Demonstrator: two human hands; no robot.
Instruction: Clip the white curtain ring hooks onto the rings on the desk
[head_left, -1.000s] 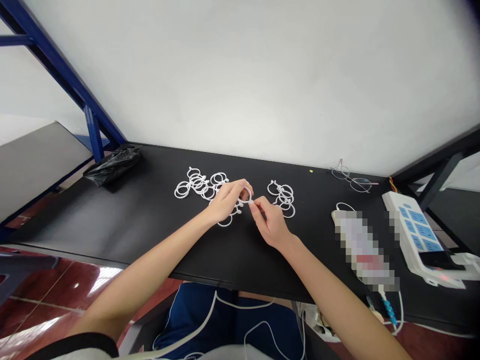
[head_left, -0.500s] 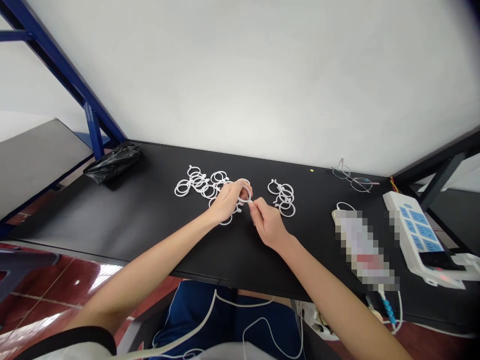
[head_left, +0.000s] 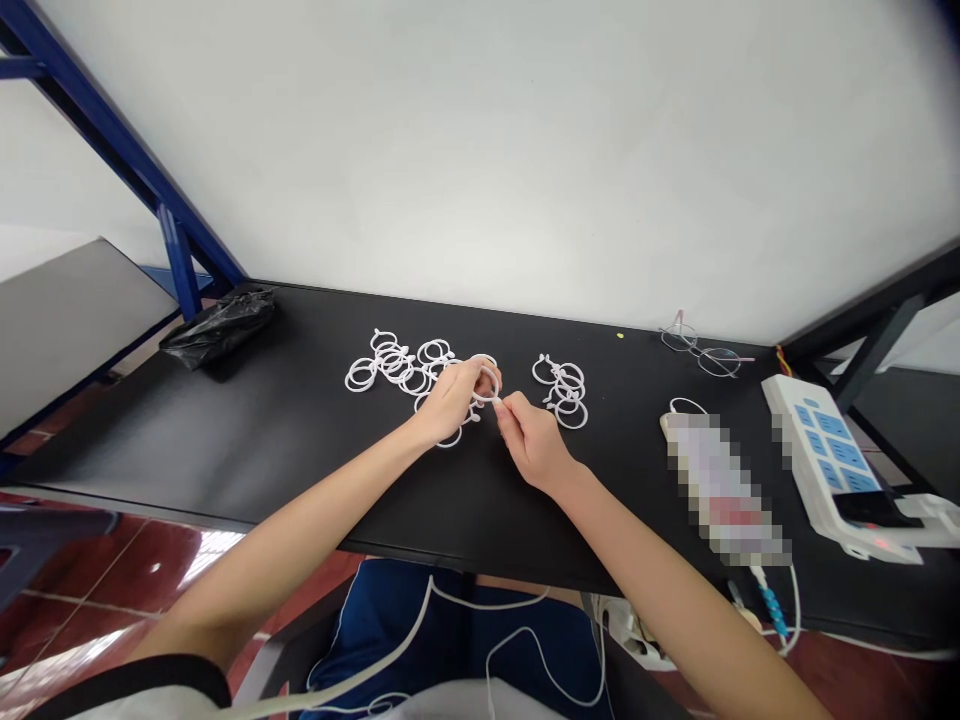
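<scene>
Between my two hands is a white plastic ring (head_left: pixel 493 378), looking like a curtain ring with a small knob on its rim. My left hand (head_left: pixel 448 400) is closed around the ring's left side. My right hand (head_left: pixel 531 437) pinches the knob at its lower right; the fingertips cover most of it. Beside and partly behind my left hand lies a loose pile of similar white rings (head_left: pixel 392 366). A smaller group of rings (head_left: pixel 570 382) rests on the black table (head_left: pixel 337 480) to the right of my hands.
A crumpled black plastic bag (head_left: pixel 221 330) lies at the left. On the right are eyeglasses (head_left: pixel 716 361), a blurred-out phone (head_left: pixel 724 490) with a cable, and a white power strip (head_left: pixel 832 450) with blue sockets. A white wall (head_left: pixel 480 160) rises behind the table.
The view has shifted slightly. My hands keep hold of the same ring in nearly the same pose, and the ring groups lie as before.
</scene>
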